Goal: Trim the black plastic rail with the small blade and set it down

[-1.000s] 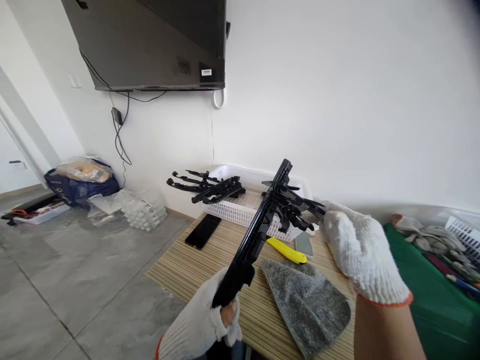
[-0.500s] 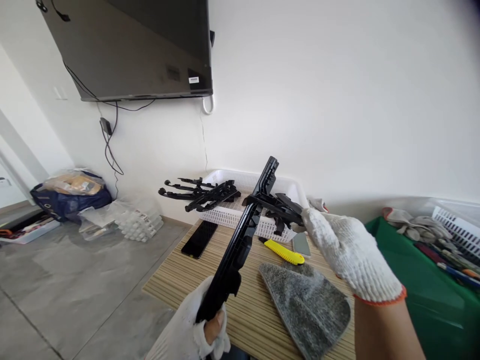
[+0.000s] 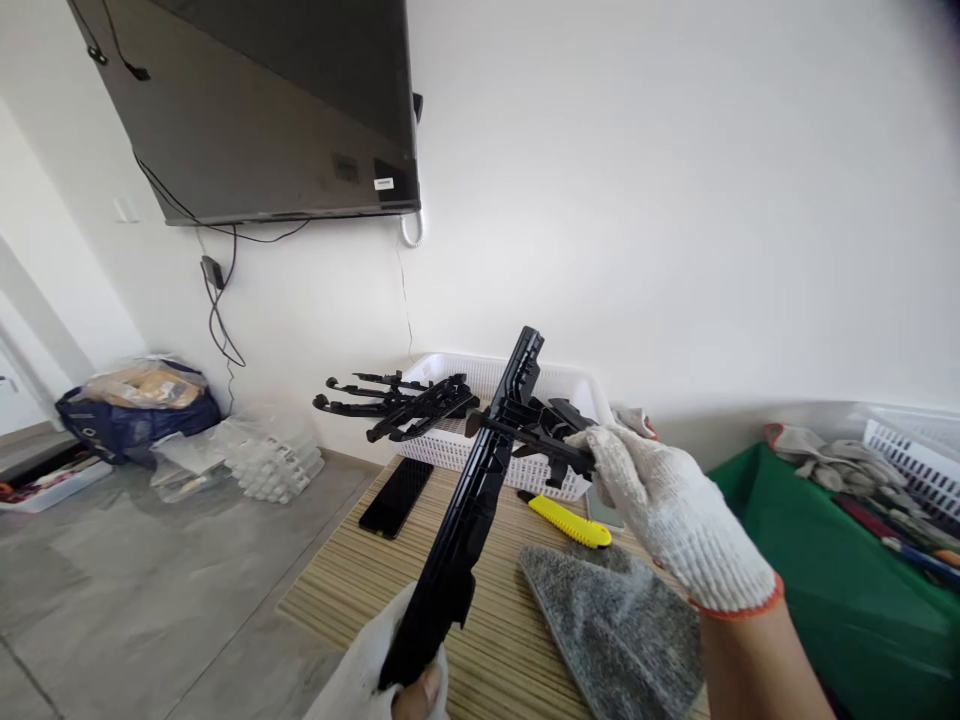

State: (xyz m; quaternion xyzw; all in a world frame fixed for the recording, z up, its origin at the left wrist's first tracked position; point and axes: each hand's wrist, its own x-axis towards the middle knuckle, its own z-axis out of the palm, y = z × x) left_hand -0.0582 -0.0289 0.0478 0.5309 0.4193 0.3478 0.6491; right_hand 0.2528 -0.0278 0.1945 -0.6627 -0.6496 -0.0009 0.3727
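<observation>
My left hand point(image 3: 386, 660), in a white knit glove with the thumb tip bare, is wrapped round the lower end of a long black plastic trim strip point(image 3: 450, 560). The strip slants up and away over the table. My right hand point(image 3: 667, 500), gloved in white with an orange cuff, pinches a smaller black plastic piece point(image 3: 559, 450). That piece crosses the strip's upper part; whether the two are joined, I cannot tell. Behind them, several black plastic parts point(image 3: 420, 405) lie across the left side of a white plastic basket point(image 3: 431, 450).
On the striped wooden table point(image 3: 337, 590) are a black phone point(image 3: 396, 497), a yellow utility knife point(image 3: 570, 522) and a grey cloth point(image 3: 615, 620). To the right is a green-covered surface point(image 3: 825, 580) with gloves and tools. A television point(image 3: 262, 110) hangs on the wall; bags point(image 3: 142, 400) lie on the floor.
The view has tilted up slightly, so everything sits lower in the picture. My right hand and its piece have shifted a little left towards the strip. Both hands keep their hold.
</observation>
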